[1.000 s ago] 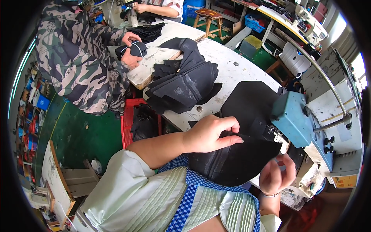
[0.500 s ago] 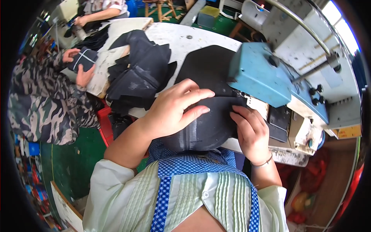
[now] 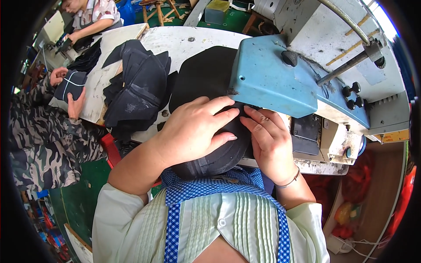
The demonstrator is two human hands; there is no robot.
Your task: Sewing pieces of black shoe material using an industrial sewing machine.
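Under the head of the blue sewing machine [image 3: 274, 81], seen from the head camera, a piece of black fabric [image 3: 206, 74] lies across the white worktable [image 3: 175, 41] and runs back over the near edge toward the person's chest. Both hands rest on it side by side, just before the machine's arm. The left hand [image 3: 193, 129] lies palm down with its fingers spread flat and extended toward the machine, pressing the cloth rather than gripping it; nothing is clenched in it. The right hand [image 3: 269, 140] is laid the same way, fingers loosely straight and fingertips touching the fabric close under the blue housing, a thin bracelet [image 3: 289, 179] at its wrist. Placed so, the two palms seem to hold the cloth smooth and steady on either side of the spot where the needle would be, though the needle itself is hidden by the housing and the hands. Left of the hands, a heap of dark cut fabric pieces [image 3: 133, 87] sits on the table, apparently stacked within reach. Further left, a co-worker in a camouflage sleeve [image 3: 39, 136] holds a dark cap piece [image 3: 70, 85] with white lines between two hands. At the far top left, another person bends over more dark cloth at the table's end.
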